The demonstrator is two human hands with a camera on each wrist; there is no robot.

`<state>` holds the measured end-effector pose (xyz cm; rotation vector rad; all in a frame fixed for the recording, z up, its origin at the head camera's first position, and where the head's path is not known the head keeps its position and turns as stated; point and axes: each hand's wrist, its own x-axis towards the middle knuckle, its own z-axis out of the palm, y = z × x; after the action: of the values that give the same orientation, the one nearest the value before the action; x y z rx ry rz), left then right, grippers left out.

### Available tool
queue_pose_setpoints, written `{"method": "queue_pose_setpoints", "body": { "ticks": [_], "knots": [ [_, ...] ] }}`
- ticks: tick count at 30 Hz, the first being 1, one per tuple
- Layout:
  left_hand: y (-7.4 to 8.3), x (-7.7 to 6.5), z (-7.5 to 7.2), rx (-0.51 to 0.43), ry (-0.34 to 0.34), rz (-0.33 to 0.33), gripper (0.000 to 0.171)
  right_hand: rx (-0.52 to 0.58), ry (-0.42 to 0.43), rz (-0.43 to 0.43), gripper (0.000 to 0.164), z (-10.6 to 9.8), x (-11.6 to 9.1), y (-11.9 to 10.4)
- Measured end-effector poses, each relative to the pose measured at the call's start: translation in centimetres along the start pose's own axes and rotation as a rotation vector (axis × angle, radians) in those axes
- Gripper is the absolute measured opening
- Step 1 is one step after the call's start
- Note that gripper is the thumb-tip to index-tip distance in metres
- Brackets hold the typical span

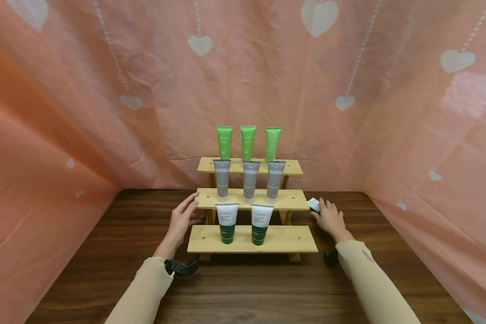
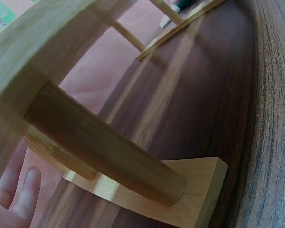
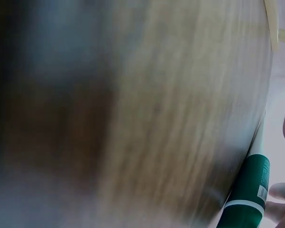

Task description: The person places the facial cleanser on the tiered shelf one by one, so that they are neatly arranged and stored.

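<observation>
My left hand [image 1: 183, 220] is at the left end of a three-step wooden stand [image 1: 247, 199], fingertips right at the middle shelf's edge; in the left wrist view its extended fingers [image 2: 31, 190] appear beside a wooden post. To the right of the stand, my right hand [image 1: 330, 219] reaches down to a white-and-green squeeze tube [image 1: 313, 204] lying on the table. Seen from the right wrist, the green part of that tube [image 3: 249, 178] faces the camera, with fingertips [image 3: 282, 190] right beside it and the thumb spread apart. My hand partly covers the tube in the head view.
Green tubes [image 1: 247, 139] stand on the top shelf, grey tubes [image 1: 249, 180] on the middle one. Two white-and-green tubes [image 1: 227, 223] stand on the bottom shelf. Pink heart-patterned cloth [image 1: 243, 90] encloses the dark wooden table [image 1: 243, 288] behind and at both sides.
</observation>
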<state>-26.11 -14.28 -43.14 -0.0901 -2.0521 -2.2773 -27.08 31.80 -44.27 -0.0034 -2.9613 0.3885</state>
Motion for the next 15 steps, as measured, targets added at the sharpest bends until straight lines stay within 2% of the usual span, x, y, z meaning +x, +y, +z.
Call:
{"method": "queue_pose_setpoints", "body": {
  "ticks": [7, 12, 15],
  "knots": [
    [-0.12, -0.16, 0.21, 0.007, 0.010, -0.010, 0.041, -0.034, -0.061, 0.021, 0.063, 0.38, 0.15, 0.06],
    [-0.04, -0.14, 0.21, 0.002, 0.009, 0.001, 0.041, -0.007, -0.047, 0.039, 0.047, 0.52, 0.10, 0.01],
    [0.02, -0.05, 0.12, 0.001, 0.008, 0.012, 0.042, 0.034, -0.034, 0.053, 0.044, 0.62, 0.06, 0.04]
  ]
}}
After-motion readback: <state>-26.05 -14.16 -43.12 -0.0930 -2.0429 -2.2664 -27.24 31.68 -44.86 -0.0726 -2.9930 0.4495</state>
